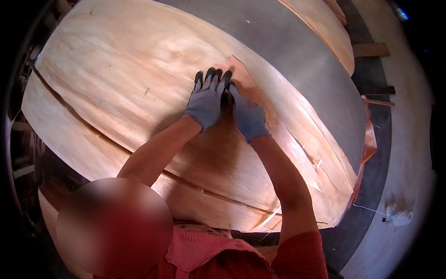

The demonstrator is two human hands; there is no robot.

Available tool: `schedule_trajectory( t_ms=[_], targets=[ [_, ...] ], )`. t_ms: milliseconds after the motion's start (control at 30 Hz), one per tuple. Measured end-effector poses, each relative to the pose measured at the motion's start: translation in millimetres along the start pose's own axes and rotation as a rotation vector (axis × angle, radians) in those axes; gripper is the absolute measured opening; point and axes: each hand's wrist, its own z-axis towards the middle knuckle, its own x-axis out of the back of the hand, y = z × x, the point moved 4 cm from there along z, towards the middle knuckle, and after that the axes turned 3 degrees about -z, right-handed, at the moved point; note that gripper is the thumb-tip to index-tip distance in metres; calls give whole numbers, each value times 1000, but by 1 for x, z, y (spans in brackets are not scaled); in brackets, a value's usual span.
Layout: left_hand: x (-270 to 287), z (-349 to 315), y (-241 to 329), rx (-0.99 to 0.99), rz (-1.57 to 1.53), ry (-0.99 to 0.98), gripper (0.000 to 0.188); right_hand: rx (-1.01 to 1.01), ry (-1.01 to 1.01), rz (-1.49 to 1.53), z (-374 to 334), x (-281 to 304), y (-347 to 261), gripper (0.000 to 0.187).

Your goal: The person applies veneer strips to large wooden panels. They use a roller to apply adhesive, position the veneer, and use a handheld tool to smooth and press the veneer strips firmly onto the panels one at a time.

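Both of my hands wear grey gloves with black fingertips and meet on a wide, pale sheet of wood veneer (107, 79). My left hand (206, 101) lies open and flat, fingers stretched toward the far edge. Right beside it, my right hand (250, 114) rests on a darker, reddish veneer piece (241, 76) lying over the sheet. The fingers of my right hand are mostly hidden by the left hand and shadow, so their grip is unclear. A long dark gap (116, 145) runs across the veneer on the near side of my hands.
Beyond the sheet is a dark grey surface (297, 56), with another veneer sheet (325, 28) at the far right. Torn veneer strips (367, 139) stick out along the right edge. Wooden pieces (370, 49) lie farther right. A whitish tangle with a string (398, 216) is on the right-hand floor.
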Motion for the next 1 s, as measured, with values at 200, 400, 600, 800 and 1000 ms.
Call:
schedule_trajectory(
  t_ms=[200, 400, 600, 800, 1000],
  targets=[
    [4, 0, 2, -2, 93, -33, 68, 61, 8, 43, -61, -7, 20, 50],
    [1, 10, 9, 124, -32, 32, 73, 66, -89, 98, -102, -3, 45, 52],
    [-6, 20, 27, 273, 178, 103, 104, 76, -205, 125, -128, -11, 70, 49],
    [-6, 14, 27, 201, 156, 208, 101, 171, -283, 75, -202, -9, 136, 53],
    [-7, 13, 26, 164, 170, 257, 97, 219, -91, 276, -257, -19, 210, 55]
  ],
)
